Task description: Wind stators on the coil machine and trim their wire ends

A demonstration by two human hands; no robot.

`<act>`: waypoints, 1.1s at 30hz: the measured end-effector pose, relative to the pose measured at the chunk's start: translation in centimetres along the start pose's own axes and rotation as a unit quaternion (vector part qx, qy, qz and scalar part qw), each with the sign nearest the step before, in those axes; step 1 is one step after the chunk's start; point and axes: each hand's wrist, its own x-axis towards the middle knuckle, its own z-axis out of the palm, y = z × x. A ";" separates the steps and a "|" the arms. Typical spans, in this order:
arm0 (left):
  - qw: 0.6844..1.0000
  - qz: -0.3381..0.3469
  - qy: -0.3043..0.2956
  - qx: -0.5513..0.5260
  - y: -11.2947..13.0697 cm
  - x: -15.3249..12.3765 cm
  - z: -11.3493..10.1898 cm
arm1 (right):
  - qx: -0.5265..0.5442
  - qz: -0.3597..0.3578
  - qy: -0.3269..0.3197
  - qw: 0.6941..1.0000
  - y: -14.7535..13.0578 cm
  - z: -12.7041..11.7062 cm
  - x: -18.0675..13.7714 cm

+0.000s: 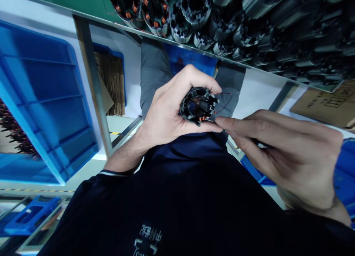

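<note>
My left hand (172, 108) is wrapped round a small black motor stator (198, 107) with orange copper windings, held above my lap. My right hand (280, 148) comes in from the right. Its fingertips are pressed together against the stator's lower right edge, pinching a thin dark wire (226, 102) that loops out from the stator. My dark navy shirt fills the bottom of the view, and grey trousers show beyond my hands.
Many similar stators (155, 8) lie in rows on a green-topped bench (83, 2) with a metal edge along the top. A large blue plastic crate (47, 100) stands at left. A cardboard box (327, 104) sits at right.
</note>
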 end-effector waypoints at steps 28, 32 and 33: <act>0.994 -0.027 0.088 -0.054 -2.0 0.4 -0.3 | 0.055 0.018 -0.030 0.998 1.6 4.5 3.0; 0.999 0.000 0.036 -0.027 -3.1 0.6 -0.6 | 0.191 0.020 -0.073 0.979 4.2 5.5 3.6; 1.000 0.002 0.013 -0.023 -3.6 0.6 -0.6 | 0.218 0.033 -0.090 0.971 4.9 5.8 3.7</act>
